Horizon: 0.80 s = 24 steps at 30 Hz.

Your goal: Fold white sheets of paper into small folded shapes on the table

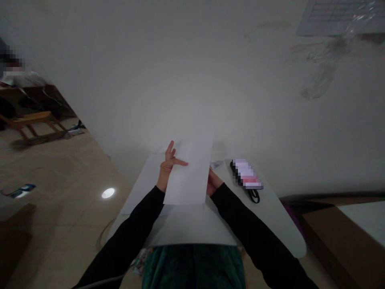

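A white sheet of paper [189, 172] is held upright over the white table [279, 224] in front of me. My left hand [169, 163] pinches its left edge, thumb across the front and the other fingers spread upward. At the sheet's right edge sits my right hand [213, 182], mostly hidden behind the paper and closed on that edge. Both arms wear black sleeves. Another white sheet [141, 180] lies flat on the table under the held one.
A blurred-out pink and white object with a black cord [247, 176] lies on the table to the right. A white wall rises just behind the table. Left, on the tiled floor, stand a wooden chair frame [33, 122] and a person.
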### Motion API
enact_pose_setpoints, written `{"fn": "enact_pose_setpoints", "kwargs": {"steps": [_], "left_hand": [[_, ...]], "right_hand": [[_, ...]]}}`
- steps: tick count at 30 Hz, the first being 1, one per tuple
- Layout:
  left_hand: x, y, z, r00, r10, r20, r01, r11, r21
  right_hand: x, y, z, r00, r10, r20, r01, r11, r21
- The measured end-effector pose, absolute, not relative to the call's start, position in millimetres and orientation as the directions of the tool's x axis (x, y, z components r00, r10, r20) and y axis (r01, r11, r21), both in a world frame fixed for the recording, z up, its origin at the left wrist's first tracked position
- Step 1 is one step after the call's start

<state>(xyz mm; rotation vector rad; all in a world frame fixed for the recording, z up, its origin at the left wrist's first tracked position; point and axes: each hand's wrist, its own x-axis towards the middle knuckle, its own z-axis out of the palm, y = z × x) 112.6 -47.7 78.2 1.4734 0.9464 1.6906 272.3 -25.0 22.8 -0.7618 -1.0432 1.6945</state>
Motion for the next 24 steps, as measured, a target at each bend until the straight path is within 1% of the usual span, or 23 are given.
{"fn": "enact_pose_setpoints", "kwargs": {"steps": [2,4,5,6,7,8,9,10,12,13,14,16,18,21,24], "left_hand": [[95,-54,84,-0.037,0.859,0.510,-0.038,-0.511,0.859],[67,-61,90,0.181,0.860,0.478,-0.022,-0.482,0.876],[50,-63,92,0.295,0.867,0.402,0.024,-0.427,0.904],[32,-65,93,0.400,0.871,0.284,0.091,-0.347,0.934],[15,-66,94,0.463,0.870,0.169,0.155,-0.267,0.951],[1,-66,95,0.467,0.880,0.087,0.208,-0.205,0.956],[-11,-65,95,0.423,0.905,0.048,0.259,-0.171,0.951],[-17,-63,95,0.336,0.940,0.056,0.315,-0.168,0.934],[-17,-57,94,0.110,0.972,0.208,0.405,-0.235,0.884],[-11,-53,93,0.055,0.962,0.269,0.430,-0.266,0.863],[-1,-48,92,0.059,0.958,0.279,0.426,-0.277,0.861],[21,-38,90,0.132,0.960,0.248,0.301,-0.277,0.913],[41,-27,85,0.259,0.952,0.161,0.187,-0.213,0.959],[57,-14,76,0.433,0.900,0.042,0.171,-0.128,0.977],[63,-8,66,0.449,0.893,0.033,0.156,-0.115,0.981]], "right_hand": [[290,-20,25,-0.274,0.960,-0.053,-0.431,-0.171,-0.886],[309,-15,24,-0.192,0.980,-0.057,-0.381,-0.128,-0.916],[319,-13,21,-0.153,0.987,-0.038,-0.321,-0.086,-0.943],[327,-12,18,-0.102,0.995,-0.002,-0.238,-0.026,-0.971],[335,-11,14,-0.063,0.997,0.041,-0.125,0.033,-0.992],[342,-10,10,-0.041,0.996,0.075,-0.036,0.073,-0.997],[347,-10,6,-0.046,0.995,0.086,0.012,0.086,-0.996],[350,-11,2,-0.061,0.994,0.086,0.024,0.088,-0.996],[351,-12,-4,-0.094,0.993,0.078,0.012,0.080,-0.997],[351,-13,-5,-0.106,0.992,0.071,0.000,0.072,-0.997],[349,-14,-5,-0.114,0.991,0.064,-0.012,0.063,-0.998],[347,-16,-2,-0.122,0.991,0.053,-0.032,0.050,-0.998],[345,-20,2,-0.129,0.990,0.061,-0.048,0.055,-0.997],[348,-27,6,-0.105,0.990,0.093,-0.059,0.087,-0.994],[357,-32,8,-0.114,0.990,0.078,-0.045,0.073,-0.996]]}}
